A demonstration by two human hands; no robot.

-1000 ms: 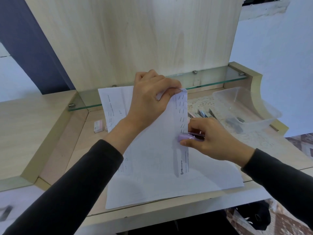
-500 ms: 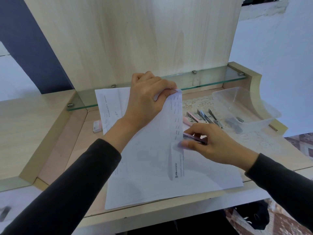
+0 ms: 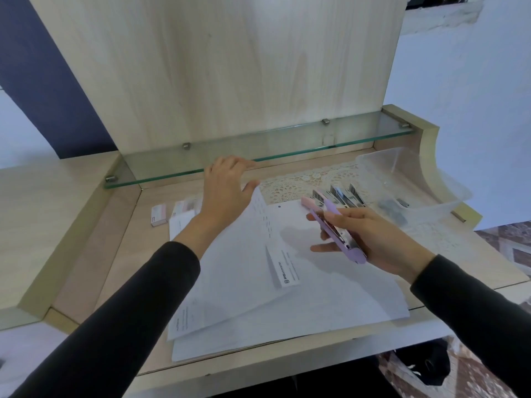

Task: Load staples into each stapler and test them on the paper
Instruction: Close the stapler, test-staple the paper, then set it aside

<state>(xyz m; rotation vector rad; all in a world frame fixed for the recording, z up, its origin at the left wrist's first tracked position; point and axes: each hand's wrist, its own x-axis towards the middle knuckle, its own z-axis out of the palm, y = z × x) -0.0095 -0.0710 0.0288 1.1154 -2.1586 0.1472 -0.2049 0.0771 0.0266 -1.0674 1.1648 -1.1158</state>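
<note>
Head view.
Left hand (image 3: 227,193): centre of frame, fingers loosely spread above the raised fold of the paper (image 3: 253,282); contact cannot be told.
Right hand (image 3: 373,237): centre right, fingers curled round the lilac stapler (image 3: 342,237), held over the sheet.
Further staplers (image 3: 342,195): a row just behind, beside the clear tub (image 3: 416,179).
</note>
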